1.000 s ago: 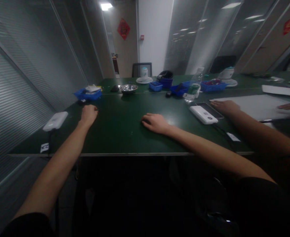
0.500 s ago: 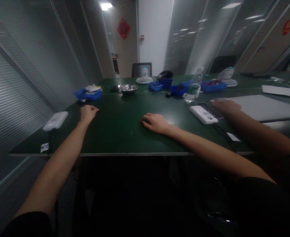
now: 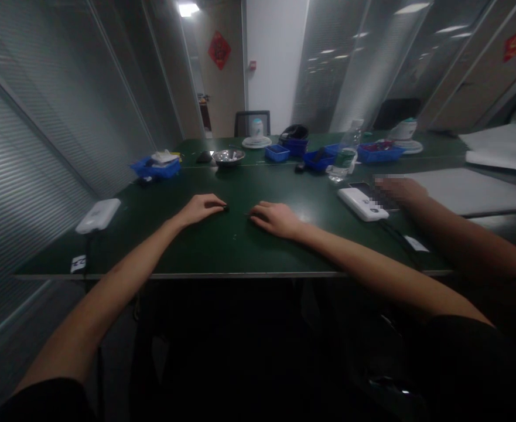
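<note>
My left hand [image 3: 201, 207] rests on the green table [image 3: 222, 252] near its middle, fingers pinched together on a small dark object [image 3: 225, 207] at the fingertips. Just to its right lies my right hand [image 3: 276, 218], palm down, fingers curled under; what they cover is hidden. The two hands are a short gap apart. A white flat device [image 3: 98, 215] lies to the left of my left arm.
A co-worker's hand [image 3: 402, 189] touches a dark phone beside a white power bank [image 3: 363, 204]. Blue bins [image 3: 156, 168], a metal bowl [image 3: 228, 156], a water bottle [image 3: 344, 158] and small fans stand further back. White sheets [image 3: 472, 190] lie at the right.
My left hand has moved right from near the blue bin to the table's middle, close to my right hand. The right hand has stayed put. White sheets at the far right shifted.
</note>
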`<control>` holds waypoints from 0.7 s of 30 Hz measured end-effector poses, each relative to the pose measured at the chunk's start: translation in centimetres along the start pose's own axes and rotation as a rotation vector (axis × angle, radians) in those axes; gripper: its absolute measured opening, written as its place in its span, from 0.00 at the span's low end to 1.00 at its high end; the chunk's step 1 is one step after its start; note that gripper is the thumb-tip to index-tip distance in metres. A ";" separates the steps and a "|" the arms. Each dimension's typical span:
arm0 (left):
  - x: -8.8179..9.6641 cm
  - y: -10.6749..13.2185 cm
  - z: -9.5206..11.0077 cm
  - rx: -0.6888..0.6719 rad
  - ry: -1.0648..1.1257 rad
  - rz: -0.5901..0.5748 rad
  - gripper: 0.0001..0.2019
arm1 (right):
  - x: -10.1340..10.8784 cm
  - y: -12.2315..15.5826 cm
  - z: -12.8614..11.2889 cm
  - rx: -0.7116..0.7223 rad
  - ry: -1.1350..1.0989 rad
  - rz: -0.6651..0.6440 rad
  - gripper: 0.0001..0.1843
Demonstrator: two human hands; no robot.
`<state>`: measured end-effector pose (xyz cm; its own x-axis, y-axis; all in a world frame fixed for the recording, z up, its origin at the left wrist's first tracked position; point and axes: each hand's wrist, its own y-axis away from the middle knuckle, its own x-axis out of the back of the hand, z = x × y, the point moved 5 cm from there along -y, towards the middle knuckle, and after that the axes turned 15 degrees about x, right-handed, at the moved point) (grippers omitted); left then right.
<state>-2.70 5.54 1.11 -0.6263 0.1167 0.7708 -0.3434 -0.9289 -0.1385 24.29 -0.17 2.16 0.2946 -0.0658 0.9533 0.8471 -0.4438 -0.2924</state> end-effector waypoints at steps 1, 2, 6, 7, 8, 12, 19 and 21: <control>-0.9 0.1 1.1 -0.048 0.012 -0.026 0.16 | 0.0 0.0 0.0 0.012 0.000 0.007 0.20; -1.6 0.2 2.1 -0.086 0.020 -0.044 0.16 | -0.1 0.0 0.0 0.022 -0.002 0.010 0.20; -3.2 0.5 4.0 -0.155 0.037 -0.064 0.15 | -0.4 0.0 0.2 0.030 -0.004 0.006 0.20; -3.3 0.6 4.2 -0.164 0.039 -0.065 0.15 | -0.4 0.0 0.2 0.031 -0.005 0.005 0.20; -3.3 0.6 4.2 -0.170 0.042 -0.064 0.15 | -0.4 0.0 0.2 0.033 -0.006 0.006 0.20; -3.3 0.6 4.1 -0.184 0.058 -0.059 0.14 | -0.4 0.0 0.1 0.049 -0.012 0.008 0.20; -3.8 0.5 4.6 -0.219 0.084 -0.081 0.14 | -0.2 -0.1 -0.4 0.060 -0.032 0.020 0.20; -3.9 0.5 4.8 -0.216 0.091 -0.091 0.14 | -0.2 -0.2 -0.4 0.062 -0.036 0.030 0.20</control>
<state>2.92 2.89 1.04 -0.6429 0.2369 0.7284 -0.5371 -0.8174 -0.2082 23.89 -0.46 2.00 0.3351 -0.0459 0.9411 0.8631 -0.3857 -0.3262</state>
